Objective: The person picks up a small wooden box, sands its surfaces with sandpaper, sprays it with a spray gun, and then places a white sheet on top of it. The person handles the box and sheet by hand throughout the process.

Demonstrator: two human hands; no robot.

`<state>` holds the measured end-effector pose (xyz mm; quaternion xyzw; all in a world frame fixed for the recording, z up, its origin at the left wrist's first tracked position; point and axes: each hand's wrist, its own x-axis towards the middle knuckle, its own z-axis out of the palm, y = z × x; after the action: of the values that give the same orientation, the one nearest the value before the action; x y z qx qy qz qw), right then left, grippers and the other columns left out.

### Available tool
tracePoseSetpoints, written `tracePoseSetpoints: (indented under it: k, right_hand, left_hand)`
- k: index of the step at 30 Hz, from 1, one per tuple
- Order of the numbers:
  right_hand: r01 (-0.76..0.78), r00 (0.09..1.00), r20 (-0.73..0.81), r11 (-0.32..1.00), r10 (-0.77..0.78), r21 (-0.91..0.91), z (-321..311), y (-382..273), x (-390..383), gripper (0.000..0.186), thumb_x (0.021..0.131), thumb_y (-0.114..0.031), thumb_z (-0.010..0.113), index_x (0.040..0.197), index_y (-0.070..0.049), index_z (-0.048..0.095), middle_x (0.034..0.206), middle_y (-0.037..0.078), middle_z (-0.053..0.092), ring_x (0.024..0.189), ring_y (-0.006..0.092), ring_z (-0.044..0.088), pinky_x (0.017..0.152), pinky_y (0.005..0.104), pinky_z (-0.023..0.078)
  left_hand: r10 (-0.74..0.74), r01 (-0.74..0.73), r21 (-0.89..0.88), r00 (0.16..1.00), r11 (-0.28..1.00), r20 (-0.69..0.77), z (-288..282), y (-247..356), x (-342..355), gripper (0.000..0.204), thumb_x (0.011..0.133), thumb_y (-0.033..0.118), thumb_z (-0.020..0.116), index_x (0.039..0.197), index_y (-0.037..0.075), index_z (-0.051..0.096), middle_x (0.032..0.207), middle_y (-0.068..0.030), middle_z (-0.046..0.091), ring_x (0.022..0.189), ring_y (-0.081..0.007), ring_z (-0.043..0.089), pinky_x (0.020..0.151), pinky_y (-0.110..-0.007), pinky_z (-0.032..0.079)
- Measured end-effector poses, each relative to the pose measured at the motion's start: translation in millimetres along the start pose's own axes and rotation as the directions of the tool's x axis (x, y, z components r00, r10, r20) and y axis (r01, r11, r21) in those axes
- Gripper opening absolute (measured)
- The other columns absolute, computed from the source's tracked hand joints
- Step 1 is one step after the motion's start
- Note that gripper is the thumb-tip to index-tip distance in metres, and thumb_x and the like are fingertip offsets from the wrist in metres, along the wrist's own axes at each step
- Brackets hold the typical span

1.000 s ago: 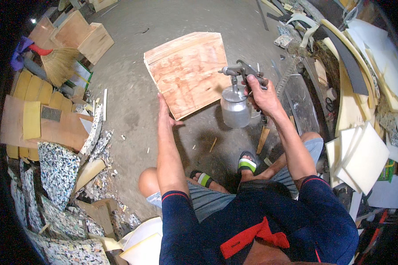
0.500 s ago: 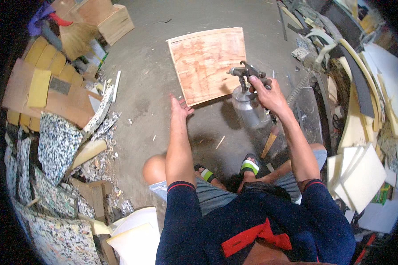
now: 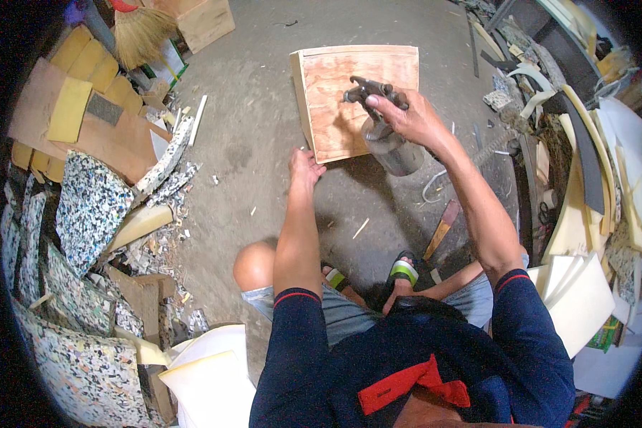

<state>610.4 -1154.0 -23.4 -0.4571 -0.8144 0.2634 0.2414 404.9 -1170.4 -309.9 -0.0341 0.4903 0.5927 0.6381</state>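
Note:
A plywood box (image 3: 360,125) with a slightly curved far edge is in front of me, its flat face up and its left side showing. My left hand (image 3: 307,168) is at its near left corner, thumb and fingers closed around the corner; part of the fingers is hidden. My right hand (image 3: 410,118) grips a dark spray gun (image 3: 369,91) over the box's right part. The metal cup (image 3: 396,153) hangs below the gun, near the box's front edge. The nozzle points left across the panel.
A wooden-handled brush or scraper (image 3: 444,232) lies on the concrete floor by my right foot. Speckled foam sheets (image 3: 93,207) and scraps pile up at left, with a straw broom (image 3: 141,36) behind. Cream foam pieces (image 3: 581,299) are stacked at right. A pale hose (image 3: 435,187) lies near the cup.
The box has turned and shifted right, so its left side now shows. My left hand went with its corner. The spray gun moved left and farther away, over the panel.

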Motion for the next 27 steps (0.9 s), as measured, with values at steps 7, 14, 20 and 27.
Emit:
tracePoseSetpoints:
  k: [7, 14, 20, 27]
  right_hand:
    - [-0.06, 0.994, -0.089, 0.996, 0.067, 0.071, 2, -5, 8, 0.054, 0.092, -0.05, 0.06, 0.083, 0.002, 0.069, 0.062, 0.011, 0.061, 0.061, 0.0177, 0.058, 0.058, 0.0373, 0.046]
    - [-0.177, 0.968, -0.118, 0.933, 0.223, 0.314, 3, -8, -19, 0.051, 0.095, -0.051, 0.056, 0.082, -0.002, 0.064, 0.059, 0.0, 0.054, 0.048, 0.0097, 0.048, 0.042, 0.0286, 0.037]
    - [-0.222, 0.964, -0.012, 0.824, 0.267, 0.522, 11, -8, -28, 0.053, 0.097, -0.055, 0.05, 0.092, -0.003, 0.062, 0.066, 0.001, 0.056, 0.043, 0.0071, 0.045, 0.037, 0.0243, 0.035]
    - [-0.334, 0.883, -0.043, 0.692, 0.467, 0.64, 16, 2, -45, 0.049, 0.098, -0.053, 0.048, 0.098, -0.005, 0.057, 0.075, 0.003, 0.059, 0.045, 0.0084, 0.046, 0.037, 0.025, 0.036]
  left_hand:
    - [0.019, -0.019, 0.015, 1.0, 1.0, -0.009, 3, 0, -8, 0.071, 0.099, 0.048, 0.024, 0.139, -0.009, 0.036, 0.138, -0.0331, 0.043, 0.128, -0.0473, 0.042, 0.11, -0.058, 0.026]
    - [0.034, -0.034, 0.035, 0.999, 0.999, -0.004, 0, -4, 1, 0.069, 0.101, 0.048, 0.019, 0.136, -0.008, 0.037, 0.135, -0.0367, 0.044, 0.127, -0.0508, 0.041, 0.109, -0.06, 0.026]
    - [-0.01, 0.009, 0.043, 1.0, 0.999, 0.006, -6, -7, 6, 0.073, 0.098, 0.046, 0.025, 0.139, -0.014, 0.033, 0.141, -0.035, 0.04, 0.13, -0.0496, 0.041, 0.111, -0.059, 0.025]
    - [0.001, 0.0, 0.065, 1.0, 0.998, -0.006, -5, -7, -2, 0.077, 0.097, 0.05, 0.025, 0.139, -0.014, 0.032, 0.143, -0.0365, 0.036, 0.13, -0.051, 0.039, 0.111, -0.059, 0.025]
